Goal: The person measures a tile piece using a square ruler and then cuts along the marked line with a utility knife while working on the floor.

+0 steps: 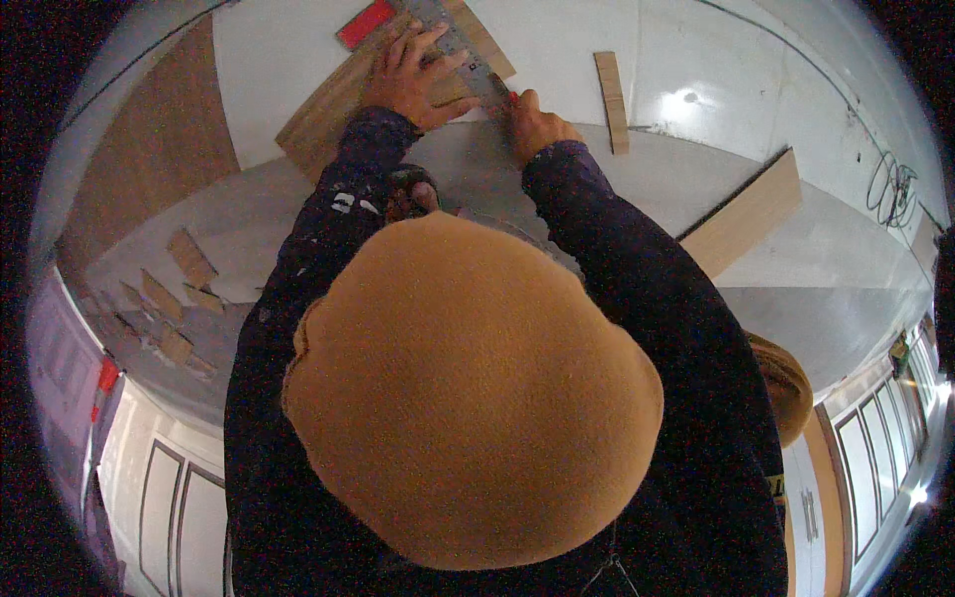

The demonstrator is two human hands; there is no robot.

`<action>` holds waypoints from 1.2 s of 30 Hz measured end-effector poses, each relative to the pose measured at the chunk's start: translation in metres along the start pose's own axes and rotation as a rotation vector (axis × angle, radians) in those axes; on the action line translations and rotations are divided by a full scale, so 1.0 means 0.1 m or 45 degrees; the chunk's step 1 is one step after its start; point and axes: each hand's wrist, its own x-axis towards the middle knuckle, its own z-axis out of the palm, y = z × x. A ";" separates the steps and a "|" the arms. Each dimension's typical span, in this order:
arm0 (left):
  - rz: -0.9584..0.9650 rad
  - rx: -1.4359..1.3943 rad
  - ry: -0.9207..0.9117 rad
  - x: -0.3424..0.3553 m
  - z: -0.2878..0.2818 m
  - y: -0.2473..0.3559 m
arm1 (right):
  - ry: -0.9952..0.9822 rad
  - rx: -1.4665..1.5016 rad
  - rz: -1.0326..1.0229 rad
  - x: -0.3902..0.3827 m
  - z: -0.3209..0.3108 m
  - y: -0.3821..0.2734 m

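Note:
My left hand [416,88] lies with its fingers spread across a metal straightedge [473,70] and a wood-look plank [318,129]. My right hand [537,129] is closed round a small red-handled tool [513,98], likely a cutter, at the straightedge’s lower right edge; its tip is hard to make out. A red flat object [363,22] sits at the plank’s upper left.
A thin wood strip [610,99] and a longer board [741,209] lie to the right, near a coiled cable [890,189]. At the left are a large panel [159,109] and several offcuts [189,259]. Doors and windows show along the lower rim.

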 end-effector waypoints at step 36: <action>0.069 -0.069 0.046 0.14 0.03 0.13 | 0.227 0.339 0.123 -0.40 0.03 0.79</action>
